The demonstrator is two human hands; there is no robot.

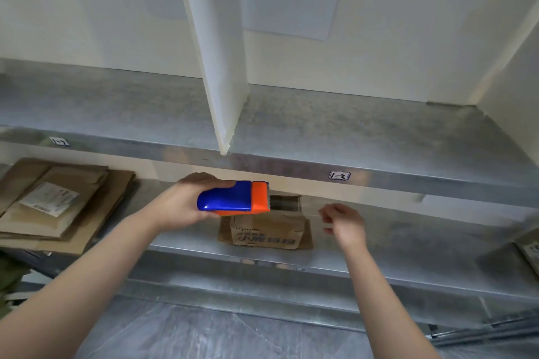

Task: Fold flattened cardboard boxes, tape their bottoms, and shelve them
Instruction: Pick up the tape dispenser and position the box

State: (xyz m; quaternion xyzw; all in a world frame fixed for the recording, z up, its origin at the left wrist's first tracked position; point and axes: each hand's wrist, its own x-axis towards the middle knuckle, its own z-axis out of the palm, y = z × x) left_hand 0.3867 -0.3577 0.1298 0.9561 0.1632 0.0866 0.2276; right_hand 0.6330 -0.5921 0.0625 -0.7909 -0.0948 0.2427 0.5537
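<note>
Left grip (180, 201) (round tape dispenser (230, 195)), box (265, 232) beyond

Label (339, 175) on the shelf (408, 183) apparently reads "1-3".

On my feed both arms are uncovered, with the left forearm (96, 265) and right forearm (379, 294) bare up to the frame's lower edge. The left hand (180, 201) and right hand (347, 224) are bare as well. A patch of olive-green cloth (8, 277) shows at the left edge; I can't tell whether it is clothing.
</note>
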